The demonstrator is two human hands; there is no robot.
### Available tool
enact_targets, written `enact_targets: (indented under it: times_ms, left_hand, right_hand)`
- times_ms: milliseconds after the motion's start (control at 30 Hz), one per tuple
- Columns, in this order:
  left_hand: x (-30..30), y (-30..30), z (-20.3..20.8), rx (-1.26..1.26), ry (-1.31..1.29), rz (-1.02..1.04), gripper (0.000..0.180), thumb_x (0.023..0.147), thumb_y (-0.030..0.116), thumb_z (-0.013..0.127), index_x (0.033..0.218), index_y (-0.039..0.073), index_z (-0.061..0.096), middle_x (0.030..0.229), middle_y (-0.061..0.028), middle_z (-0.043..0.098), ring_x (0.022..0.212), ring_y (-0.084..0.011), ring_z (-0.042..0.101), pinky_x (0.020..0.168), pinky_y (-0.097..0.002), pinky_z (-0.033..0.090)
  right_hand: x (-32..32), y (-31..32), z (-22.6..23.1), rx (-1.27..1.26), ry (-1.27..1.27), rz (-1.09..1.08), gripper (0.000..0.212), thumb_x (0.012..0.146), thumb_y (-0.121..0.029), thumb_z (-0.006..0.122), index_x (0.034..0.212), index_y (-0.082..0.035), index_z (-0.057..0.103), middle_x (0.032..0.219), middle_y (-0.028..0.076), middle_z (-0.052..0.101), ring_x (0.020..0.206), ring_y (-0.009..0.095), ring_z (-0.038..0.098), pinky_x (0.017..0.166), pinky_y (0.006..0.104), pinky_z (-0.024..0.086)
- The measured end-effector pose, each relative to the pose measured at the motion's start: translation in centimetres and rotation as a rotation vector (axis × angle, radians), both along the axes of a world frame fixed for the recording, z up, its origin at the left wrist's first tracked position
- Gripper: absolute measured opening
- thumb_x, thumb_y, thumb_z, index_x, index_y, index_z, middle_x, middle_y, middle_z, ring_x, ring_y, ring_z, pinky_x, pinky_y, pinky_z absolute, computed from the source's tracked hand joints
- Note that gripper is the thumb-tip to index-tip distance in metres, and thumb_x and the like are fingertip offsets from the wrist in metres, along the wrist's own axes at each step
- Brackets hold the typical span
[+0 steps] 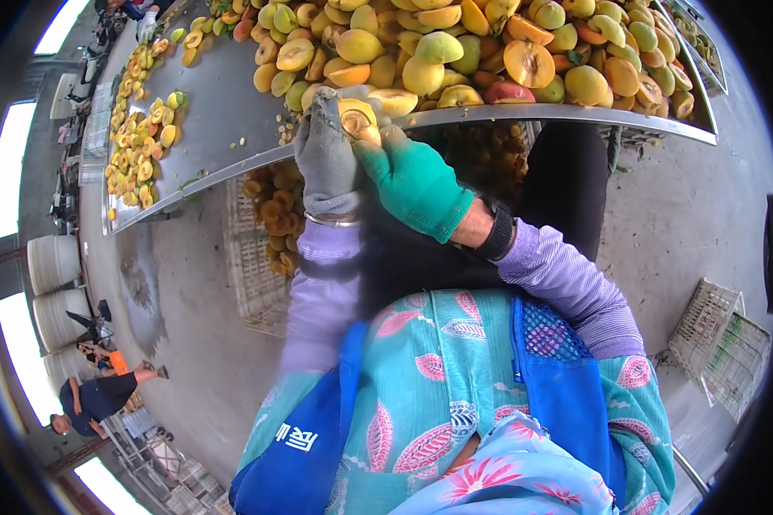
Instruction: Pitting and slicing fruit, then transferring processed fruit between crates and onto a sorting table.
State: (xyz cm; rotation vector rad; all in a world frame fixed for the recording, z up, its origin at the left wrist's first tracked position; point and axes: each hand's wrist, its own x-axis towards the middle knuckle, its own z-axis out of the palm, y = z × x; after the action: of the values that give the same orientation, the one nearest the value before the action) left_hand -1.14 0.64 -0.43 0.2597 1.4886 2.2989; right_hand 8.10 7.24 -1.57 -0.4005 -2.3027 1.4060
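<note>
A yellow peach half, its cut face up, is held between my two gloved hands just above the metal table's near edge. My left hand, in a grey glove, is closed around its left side. From the right, my right hand, in a green glove, pinches the same half with thumb and fingers at its lower edge. Whether a small tool is in either hand, I cannot tell. Just beyond my hands lies a big heap of whole and halved peaches, yellow, green and orange.
The metal table has a raised rim; more peach halves line its left side. Below it stands a plastic crate beside my legs, with peach pieces inside. White crates sit at right. Another person is at far left.
</note>
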Motion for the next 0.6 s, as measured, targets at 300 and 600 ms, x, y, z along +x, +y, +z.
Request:
enact_targets:
  times_ms: [300, 600]
  left_hand:
    - [-0.3, -0.2, -0.4, -0.39, 0.509, 0.041, 0.032, 0.094, 0.027, 0.045, 0.102, -0.002, 0.056, 0.092, -0.0117, 0.062, 0.079, -0.0204, 0.061, 0.071, -0.0312, 0.051]
    - [1.3, 1.4, 1.7, -0.2, 0.406, 0.0, 0.031, 0.093, 0.024, 0.048, 0.105, -0.003, 0.057, 0.094, -0.0113, 0.063, 0.087, -0.0177, 0.06, 0.076, -0.0288, 0.05]
  right_hand:
    - [-0.2, -0.8, -1.9, -0.179, 0.128, -0.023, 0.038, 0.091, -0.035, 0.048, 0.093, 0.004, 0.047, 0.064, 0.026, 0.056, 0.061, 0.045, 0.056, 0.052, 0.0511, 0.043]
    - [0.3, -1.3, -0.7, -0.235, 0.112, -0.145, 0.036, 0.092, -0.033, 0.046, 0.096, 0.002, 0.048, 0.067, 0.027, 0.057, 0.065, 0.046, 0.055, 0.053, 0.0514, 0.042]
